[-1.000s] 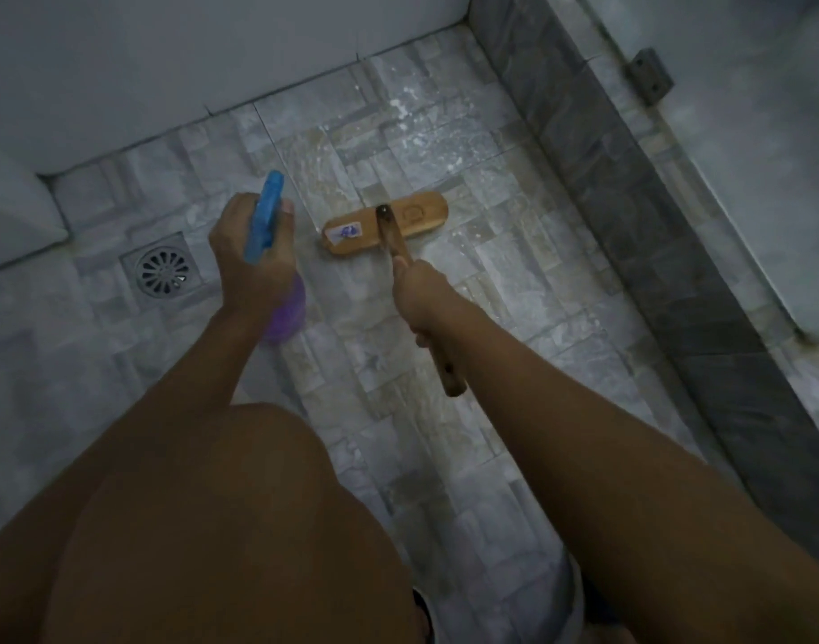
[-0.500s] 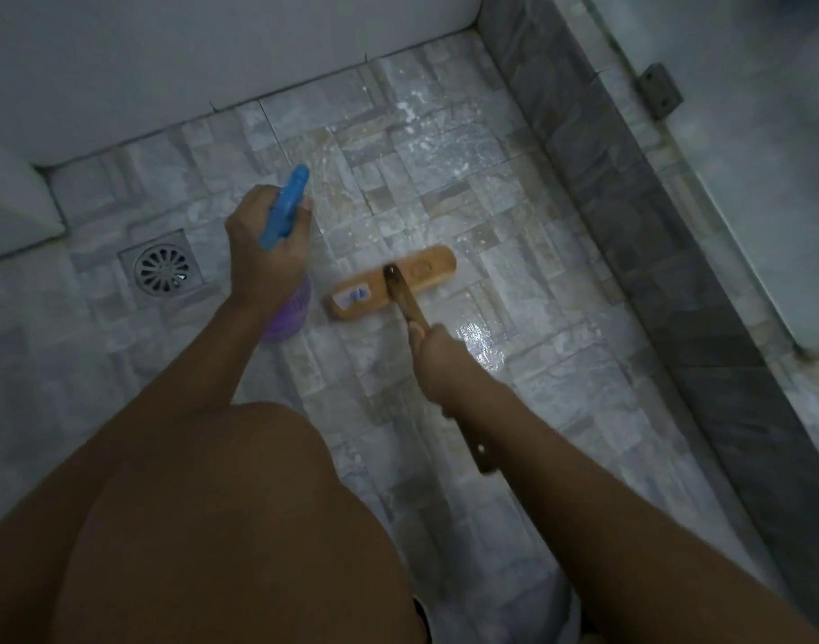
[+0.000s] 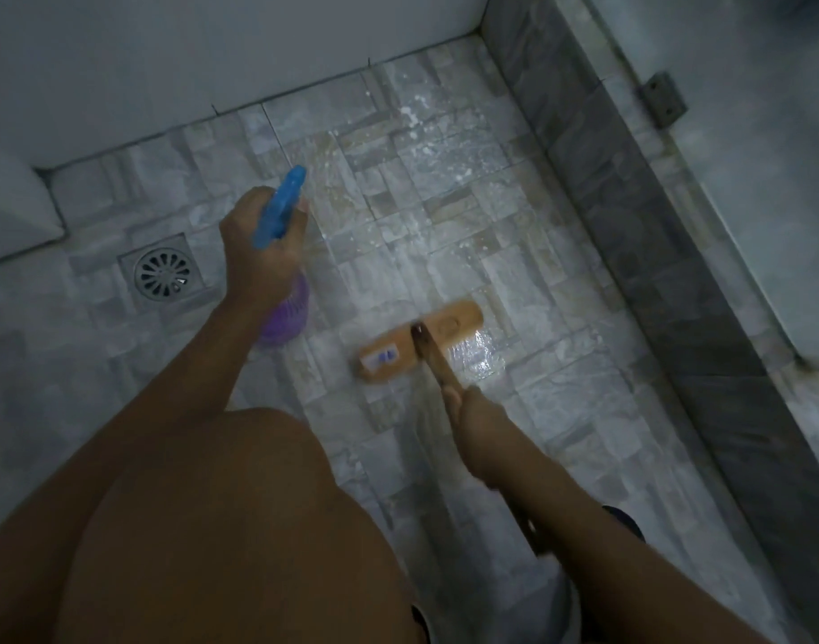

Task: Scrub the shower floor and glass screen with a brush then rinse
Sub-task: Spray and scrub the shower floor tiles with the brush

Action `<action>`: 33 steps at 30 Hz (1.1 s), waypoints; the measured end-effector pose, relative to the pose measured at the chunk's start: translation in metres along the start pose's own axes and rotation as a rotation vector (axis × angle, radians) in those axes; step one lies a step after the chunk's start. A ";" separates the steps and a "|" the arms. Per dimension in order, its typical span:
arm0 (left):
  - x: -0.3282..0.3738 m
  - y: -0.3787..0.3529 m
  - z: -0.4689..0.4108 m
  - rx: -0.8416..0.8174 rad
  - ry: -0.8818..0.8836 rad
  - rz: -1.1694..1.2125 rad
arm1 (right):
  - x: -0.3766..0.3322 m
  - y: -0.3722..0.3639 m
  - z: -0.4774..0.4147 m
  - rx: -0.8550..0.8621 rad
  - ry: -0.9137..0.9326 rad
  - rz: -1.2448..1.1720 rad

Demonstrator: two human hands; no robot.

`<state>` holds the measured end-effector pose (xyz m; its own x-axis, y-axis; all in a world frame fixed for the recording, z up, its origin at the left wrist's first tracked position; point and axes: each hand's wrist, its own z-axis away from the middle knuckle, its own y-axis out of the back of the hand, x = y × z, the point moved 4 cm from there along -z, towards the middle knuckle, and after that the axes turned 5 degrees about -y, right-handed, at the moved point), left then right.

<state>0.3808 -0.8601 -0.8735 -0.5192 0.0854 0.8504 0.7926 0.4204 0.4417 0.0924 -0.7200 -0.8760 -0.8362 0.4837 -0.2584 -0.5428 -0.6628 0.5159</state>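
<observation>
A wooden scrub brush [image 3: 421, 339] with a long handle lies head-down on the wet stone-tile shower floor [image 3: 444, 216]. My right hand [image 3: 479, 427] grips the brush handle just behind the head. My left hand [image 3: 258, 246] holds a spray bottle [image 3: 282, 290] with a blue trigger head and a purple body, above the floor left of the brush. Foam specks and wet sheen cover the tiles beyond the brush. The glass screen [image 3: 746, 132] rises on the right above the dark curb.
A round metal drain [image 3: 162, 274] sits in the floor at the left. White wall [image 3: 189, 53] closes the far side. A dark stone curb [image 3: 630, 225] runs along the right, with a metal hinge bracket [image 3: 663, 99] on it. My bent knee fills the lower left.
My right hand has pulled the brush back toward me across the tiles, leaving a wet streak. My left hand with the spray bottle stays about where it was.
</observation>
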 end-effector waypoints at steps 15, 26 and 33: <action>-0.003 -0.008 -0.016 -0.066 0.016 0.037 | 0.057 0.051 0.005 0.108 -0.212 -0.093; 0.001 -0.016 -0.014 -0.110 -0.069 -0.001 | -0.065 0.108 -0.114 0.204 0.001 -0.210; 0.026 -0.042 -0.006 -0.277 -0.205 0.012 | 0.059 0.090 -0.049 0.161 -0.236 -0.263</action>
<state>0.3365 -0.8812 -0.8681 -0.5404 0.2802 0.7934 0.8412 0.1592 0.5167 -0.0099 -0.7789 -0.8850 -0.6187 0.7562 -0.2133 -0.7015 -0.4094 0.5834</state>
